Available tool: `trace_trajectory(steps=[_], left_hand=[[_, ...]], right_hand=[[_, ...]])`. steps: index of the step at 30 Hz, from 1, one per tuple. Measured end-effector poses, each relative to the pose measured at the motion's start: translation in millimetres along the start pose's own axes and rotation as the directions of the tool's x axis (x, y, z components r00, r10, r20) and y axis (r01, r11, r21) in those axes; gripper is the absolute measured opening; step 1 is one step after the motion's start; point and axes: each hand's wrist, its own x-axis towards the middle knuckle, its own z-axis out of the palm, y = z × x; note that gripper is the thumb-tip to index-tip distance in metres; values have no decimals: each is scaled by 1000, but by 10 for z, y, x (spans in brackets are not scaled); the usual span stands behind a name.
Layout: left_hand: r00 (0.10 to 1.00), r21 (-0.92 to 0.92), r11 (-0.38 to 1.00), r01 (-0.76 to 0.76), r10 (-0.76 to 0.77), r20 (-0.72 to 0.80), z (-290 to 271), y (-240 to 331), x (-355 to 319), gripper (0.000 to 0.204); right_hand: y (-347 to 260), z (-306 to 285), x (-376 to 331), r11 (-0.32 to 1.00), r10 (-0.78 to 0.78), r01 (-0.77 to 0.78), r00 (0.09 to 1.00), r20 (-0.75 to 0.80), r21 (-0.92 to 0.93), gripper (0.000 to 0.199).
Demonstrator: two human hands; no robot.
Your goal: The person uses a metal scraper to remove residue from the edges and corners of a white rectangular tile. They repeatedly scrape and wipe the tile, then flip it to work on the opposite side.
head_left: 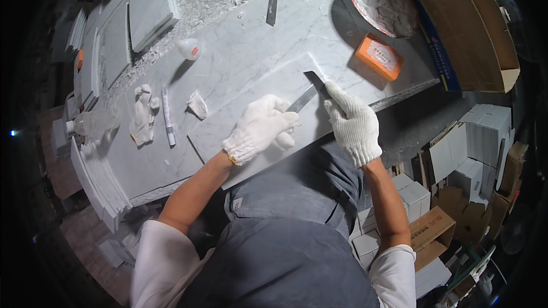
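Both my hands wear white knit gloves. My left hand [261,127] is closed around the near end of a flat metal blade [305,96] that lies across a white marble tile [257,100] on the marble workbench [240,45]. My right hand [352,121] grips the blade's far, dark end between thumb and fingers. The tile rests at the bench's near edge, just in front of my body.
An orange box [379,56] and a round dish of white bits [382,4] sit at the far right. A spare glove [142,114], a white marker [168,115], a crumpled rag [198,104] and a plastic bottle [91,122] lie left. Tile stacks [145,5] and cardboard boxes [434,231] surround the bench.
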Motion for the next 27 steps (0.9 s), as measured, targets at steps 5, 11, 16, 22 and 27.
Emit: trace_trajectory(steps=[5,11,16,22,27], left_hand=[[1000,4,1000,-1,1,-3,4,5,4,41],[1000,1,1000,-2,2,-17,25,-46,-3,35],[692,649,582,-490,712,-117,128,-252,22,23],[460,940,-127,-316,847,268,91,-388,61,32],[412,918,-123,-377,866,285,67,-384,66,32]], right_hand=[[64,-3,53,997,-37,35,999,-17,-75,38],[39,98,-88,990,-88,81,994,60,114,36],[104,-76,-134,932,-10,37,997,-75,360,36],[95,-79,-194,997,36,-44,994,105,71,36],[-12,-125,-253,998,6,-1,998,-69,66,36]])
